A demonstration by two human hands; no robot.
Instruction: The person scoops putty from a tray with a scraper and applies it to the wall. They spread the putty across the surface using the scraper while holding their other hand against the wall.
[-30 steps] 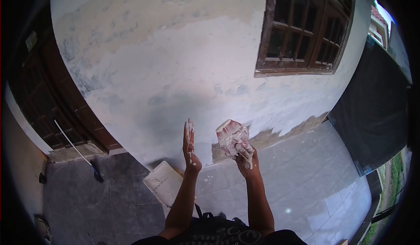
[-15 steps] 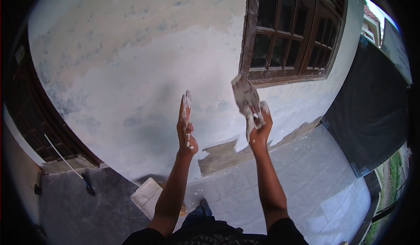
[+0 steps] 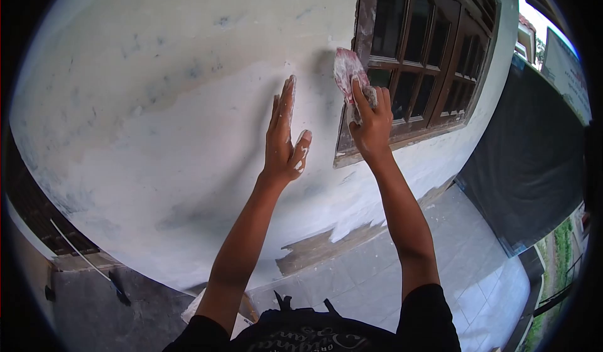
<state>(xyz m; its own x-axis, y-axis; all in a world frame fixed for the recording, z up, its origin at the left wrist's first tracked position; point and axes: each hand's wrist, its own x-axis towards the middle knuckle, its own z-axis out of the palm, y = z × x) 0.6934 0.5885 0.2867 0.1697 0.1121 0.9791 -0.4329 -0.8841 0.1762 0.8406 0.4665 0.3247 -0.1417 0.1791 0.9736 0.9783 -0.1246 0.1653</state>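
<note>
My right hand (image 3: pixel 375 124) grips a putty knife (image 3: pixel 350 72), its broad blade pointing up and smeared white over a reddish surface. The index finger lies along the blade. In this view the blade overlaps the left edge of the window frame, close over the wall (image 3: pixel 207 107). My left hand (image 3: pixel 284 132) is raised to the left of the knife with its fingers stretched upward and the thumb apart. White paste coats its fingertips, thumb and palm edge, and nothing is in it. Smooth white filler covers the wall's middle, with beige, blotched areas above.
A brown wooden window (image 3: pixel 427 50) with glass panes sits right of my hands. Low on the wall is a bare grey patch (image 3: pixel 326 251). A pale container (image 3: pixel 191 311) stands by my left forearm. A broom (image 3: pixel 81 251) leans at the left; a dark sheet (image 3: pixel 521 157) hangs at right.
Both hands have risen along the wall. The putty knife went up beside the window frame and its other face now shows. My left thumb has spread away from the fingers.
</note>
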